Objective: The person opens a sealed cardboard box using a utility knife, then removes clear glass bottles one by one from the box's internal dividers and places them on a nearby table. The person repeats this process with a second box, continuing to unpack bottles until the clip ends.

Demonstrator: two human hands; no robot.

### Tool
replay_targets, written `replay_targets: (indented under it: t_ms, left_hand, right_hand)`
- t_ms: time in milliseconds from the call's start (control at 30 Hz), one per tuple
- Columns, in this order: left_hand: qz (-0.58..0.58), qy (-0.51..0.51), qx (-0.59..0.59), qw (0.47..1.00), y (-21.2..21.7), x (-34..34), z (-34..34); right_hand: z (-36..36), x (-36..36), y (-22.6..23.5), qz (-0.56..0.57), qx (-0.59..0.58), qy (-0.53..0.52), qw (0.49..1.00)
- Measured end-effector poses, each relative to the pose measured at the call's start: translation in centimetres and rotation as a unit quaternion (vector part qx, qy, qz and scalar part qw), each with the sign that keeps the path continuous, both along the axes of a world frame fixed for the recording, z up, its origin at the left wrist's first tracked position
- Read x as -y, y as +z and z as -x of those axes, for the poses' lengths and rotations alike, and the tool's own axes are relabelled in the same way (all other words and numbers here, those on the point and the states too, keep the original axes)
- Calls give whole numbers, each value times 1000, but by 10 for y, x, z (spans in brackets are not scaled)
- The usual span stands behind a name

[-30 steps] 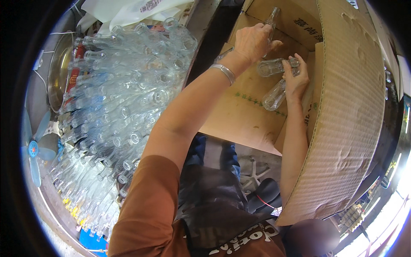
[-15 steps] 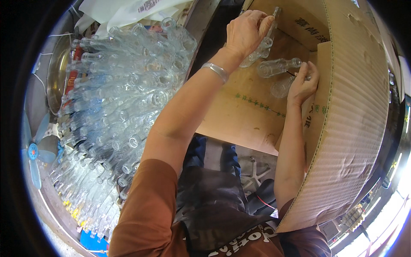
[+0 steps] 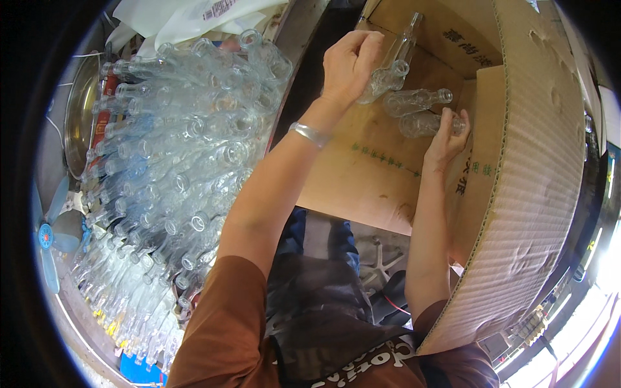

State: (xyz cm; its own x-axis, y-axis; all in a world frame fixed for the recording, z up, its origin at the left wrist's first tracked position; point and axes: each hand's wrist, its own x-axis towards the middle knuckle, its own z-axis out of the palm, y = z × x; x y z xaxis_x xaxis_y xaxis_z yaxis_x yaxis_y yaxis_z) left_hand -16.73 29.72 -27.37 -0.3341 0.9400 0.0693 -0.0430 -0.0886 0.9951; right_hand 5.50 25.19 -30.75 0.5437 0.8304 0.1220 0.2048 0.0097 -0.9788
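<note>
Right hand has the near clear, long-necked glass bottle by the neck, so go easy; can't tell if left hand grips anything.

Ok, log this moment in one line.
left hand: curled, grip unclear | right hand: holds clear bottle by neck | carton: other bottles inside | left of carton: massed clear bottles

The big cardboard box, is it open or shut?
Open: we can see right inside the cardboard box, with glass bottles and the right hand in there.
</note>
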Motion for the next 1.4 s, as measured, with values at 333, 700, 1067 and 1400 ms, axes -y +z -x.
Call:
replay_targets:
  t_ms: [333, 700, 1067, 1400]
  left_hand:
    - [2, -12, 29, 1000, -16, 22, 10]
    - [15, -8, -232, 973, -57, 58, 1]
    - [23, 12, -221, 975, -48, 83, -22]
    - [61, -57, -139, 987, -33, 91, -18]
  right_hand:
    - [-36, -2, -22, 32, 83, 73, 993]
    - [-48, 8, -41, 107, 131, 100, 980]
    - [-30, 85, -43, 155, 84, 57, 983]
    - [-15, 157, -89, 323, 386, 323, 801]
